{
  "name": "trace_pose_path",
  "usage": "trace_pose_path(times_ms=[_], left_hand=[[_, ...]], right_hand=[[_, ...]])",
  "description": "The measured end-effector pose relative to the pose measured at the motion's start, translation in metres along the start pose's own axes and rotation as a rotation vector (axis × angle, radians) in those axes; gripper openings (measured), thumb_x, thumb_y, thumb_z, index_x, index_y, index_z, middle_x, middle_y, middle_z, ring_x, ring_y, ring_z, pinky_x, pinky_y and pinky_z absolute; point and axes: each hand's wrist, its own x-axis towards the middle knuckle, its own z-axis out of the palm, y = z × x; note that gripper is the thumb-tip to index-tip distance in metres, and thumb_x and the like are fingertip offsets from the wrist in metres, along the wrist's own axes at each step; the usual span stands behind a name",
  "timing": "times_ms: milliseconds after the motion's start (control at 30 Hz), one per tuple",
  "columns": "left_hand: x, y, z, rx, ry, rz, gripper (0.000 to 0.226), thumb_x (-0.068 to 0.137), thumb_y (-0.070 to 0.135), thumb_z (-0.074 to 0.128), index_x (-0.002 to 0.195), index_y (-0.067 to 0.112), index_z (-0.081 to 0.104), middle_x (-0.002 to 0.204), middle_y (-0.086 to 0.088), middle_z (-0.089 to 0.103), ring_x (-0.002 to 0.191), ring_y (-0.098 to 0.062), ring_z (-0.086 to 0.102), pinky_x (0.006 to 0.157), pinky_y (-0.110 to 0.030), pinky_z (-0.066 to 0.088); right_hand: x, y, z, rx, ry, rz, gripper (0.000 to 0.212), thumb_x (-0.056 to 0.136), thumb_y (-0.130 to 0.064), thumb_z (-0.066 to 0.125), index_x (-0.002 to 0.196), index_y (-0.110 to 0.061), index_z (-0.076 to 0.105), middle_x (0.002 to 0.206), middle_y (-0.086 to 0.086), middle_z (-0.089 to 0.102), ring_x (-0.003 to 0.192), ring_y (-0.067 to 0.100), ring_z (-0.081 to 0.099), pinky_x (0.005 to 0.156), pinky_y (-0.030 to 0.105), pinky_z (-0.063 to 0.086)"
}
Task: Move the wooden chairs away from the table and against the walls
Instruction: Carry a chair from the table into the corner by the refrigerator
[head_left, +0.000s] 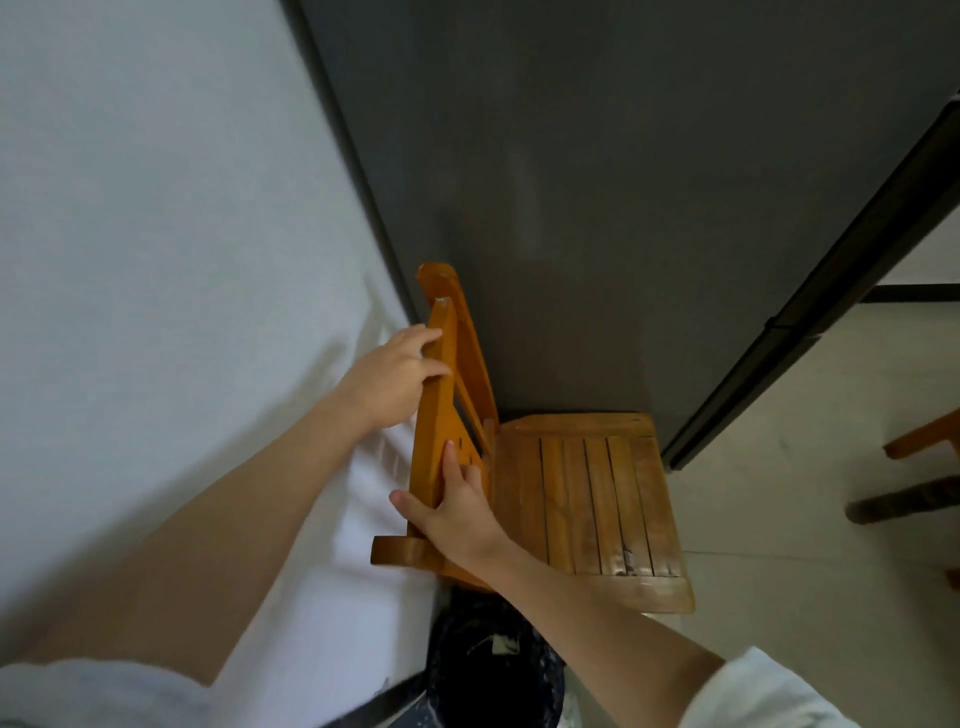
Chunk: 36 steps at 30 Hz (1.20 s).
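A wooden chair (592, 499) with a slatted seat stands in a corner, its backrest toward the white wall (156, 260) on the left and its far side close to the dark grey wall (623, 182). My left hand (397, 376) grips the top rail of the backrest near its far end. My right hand (452, 512) holds the same rail at its near end, thumb behind and fingers on the front. Part of another wooden chair (924, 434) shows at the right edge.
A dark rounded bin (488, 670) sits on the floor just in front of the chair, under my right forearm. A dark leg or foot (904, 501) lies on the pale tiled floor at the right. A dark doorframe (831, 291) runs diagonally on the right.
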Motion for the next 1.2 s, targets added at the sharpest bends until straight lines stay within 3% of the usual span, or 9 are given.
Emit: trace_pose_path(times_ms=[100,233,333,400,600,700,900,1067,1200], left_hand=[[-0.007,0.01,0.012,-0.333,-0.045,-0.199,0.047,0.098,0.026,0.039,0.144,0.027,0.031,0.158,0.0,0.012,0.138,-0.026,0.03,0.106,-0.04,0.036],[0.001,0.019,0.023,-0.487,-0.01,-0.375,0.075,0.092,0.04,0.052,0.148,0.032,0.003,0.155,-0.008,0.017,0.131,-0.035,0.04,0.099,-0.05,0.046],[0.006,0.013,0.022,-0.472,-0.051,-0.405,0.073,0.093,0.036,0.05,0.149,0.033,0.003,0.11,-0.013,0.06,0.089,-0.026,0.064,0.079,-0.041,0.057],[0.005,0.005,0.022,-0.362,-0.025,-0.404,0.068,0.094,0.036,0.048,0.148,0.033,0.008,0.084,-0.008,0.064,0.067,-0.018,0.062,0.067,-0.034,0.057],[-0.002,-0.017,0.02,-0.175,-0.012,-0.473,0.067,0.094,0.038,0.048,0.149,0.027,0.012,0.117,-0.016,0.063,0.092,-0.029,0.064,0.083,-0.041,0.055],[0.006,-0.012,0.019,-0.09,0.008,-0.433,0.065,0.094,0.035,0.047,0.149,0.024,0.013,0.102,-0.015,0.065,0.078,-0.023,0.062,0.071,-0.035,0.052],[-0.001,-0.01,0.02,0.118,0.009,-0.504,0.065,0.094,0.036,0.049,0.147,0.018,0.017,0.104,-0.012,0.062,0.078,-0.022,0.06,0.064,-0.032,0.046],[-0.008,-0.009,0.025,0.452,0.087,-0.36,0.06,0.092,0.042,0.049,0.139,0.011,0.028,0.133,-0.014,0.045,0.117,-0.027,0.047,0.095,-0.038,0.042],[-0.014,-0.011,0.029,0.493,0.078,-0.34,0.068,0.092,0.041,0.048,0.144,0.009,0.018,0.147,-0.015,0.033,0.131,-0.033,0.036,0.103,-0.045,0.036]], right_hand=[[-0.006,0.007,0.003,0.144,0.036,-0.089,0.089,0.09,-0.048,0.055,0.151,-0.024,-0.005,0.154,0.003,0.017,0.139,0.023,0.026,0.113,0.037,0.026],[-0.004,0.009,0.01,0.213,0.059,-0.093,0.085,0.091,-0.042,0.057,0.151,-0.025,0.0,0.148,0.002,0.025,0.129,0.015,0.032,0.105,0.025,0.027],[0.004,0.008,0.013,0.238,0.035,-0.078,0.087,0.09,-0.04,0.059,0.151,-0.025,-0.001,0.143,0.002,0.026,0.12,0.009,0.03,0.098,0.02,0.025],[0.009,0.005,0.019,0.235,0.011,-0.072,0.089,0.089,-0.041,0.061,0.151,-0.026,-0.001,0.144,0.001,0.024,0.128,0.015,0.031,0.099,0.02,0.024],[0.024,-0.008,0.044,0.187,-0.036,-0.067,0.089,0.089,-0.042,0.06,0.151,-0.027,-0.002,0.151,0.003,0.018,0.138,0.025,0.025,0.11,0.034,0.026],[0.028,-0.009,0.038,0.238,-0.014,-0.062,0.09,0.089,-0.039,0.062,0.151,-0.024,0.0,0.151,0.005,0.019,0.138,0.024,0.024,0.109,0.029,0.026],[0.034,-0.019,0.035,0.191,-0.106,-0.133,0.085,0.09,-0.031,0.061,0.152,-0.025,0.003,0.159,0.007,0.015,0.144,0.03,0.017,0.114,0.051,0.024],[0.034,-0.016,0.024,0.201,-0.193,-0.114,0.08,0.091,-0.027,0.06,0.152,-0.021,0.008,0.156,0.005,0.025,0.142,0.028,0.027,0.112,0.049,0.031],[0.023,0.009,0.005,0.086,-0.277,-0.024,0.052,0.095,-0.023,0.054,0.143,-0.019,0.036,0.145,0.004,0.045,0.131,0.024,0.045,0.103,0.034,0.041]])
